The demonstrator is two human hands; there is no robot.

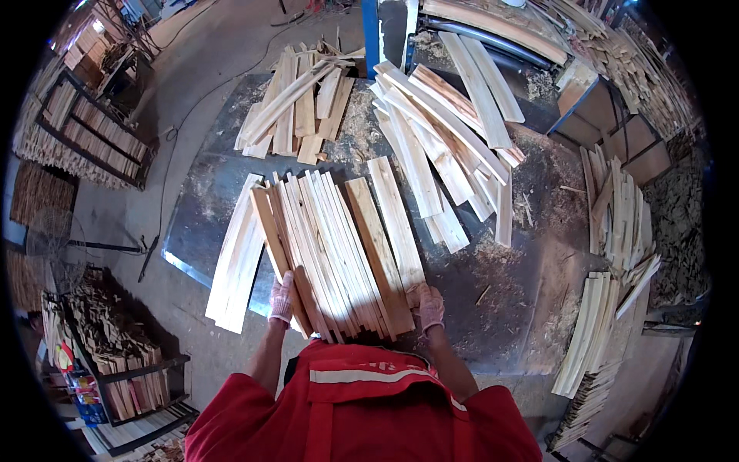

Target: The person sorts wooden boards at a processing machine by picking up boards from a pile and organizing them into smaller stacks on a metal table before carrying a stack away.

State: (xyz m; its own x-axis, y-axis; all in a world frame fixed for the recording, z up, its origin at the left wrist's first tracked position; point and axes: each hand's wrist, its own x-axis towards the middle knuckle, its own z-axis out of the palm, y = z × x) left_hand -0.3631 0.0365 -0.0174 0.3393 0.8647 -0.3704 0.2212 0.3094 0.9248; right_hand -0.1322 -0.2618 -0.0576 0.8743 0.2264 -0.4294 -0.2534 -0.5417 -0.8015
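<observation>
In front of my body, a row of wooden boards [327, 254] stands packed side by side, most of them on edge. My left hand [282, 299], in a pale pink knit glove, grips the near end of the leftmost board [279, 258]. At the other side, my right hand [427, 305], gloved alike, closes on the near end of a flat pale board [396, 227]. Between that board and the row lies a darker flat board [377, 250]. My right fingertips are partly hidden. Left of the row, a few pale boards [236, 254] lie flat, overhanging the table edge.
Sawdust covers the dark metal table [477, 308]. Loose boards [289, 104] are heaped at the far left, and another fanned heap [439, 138] lies far right, near a blue post [372, 35]. Stacked boards [589, 331] stand at right; racks of wood [92, 135] line the left.
</observation>
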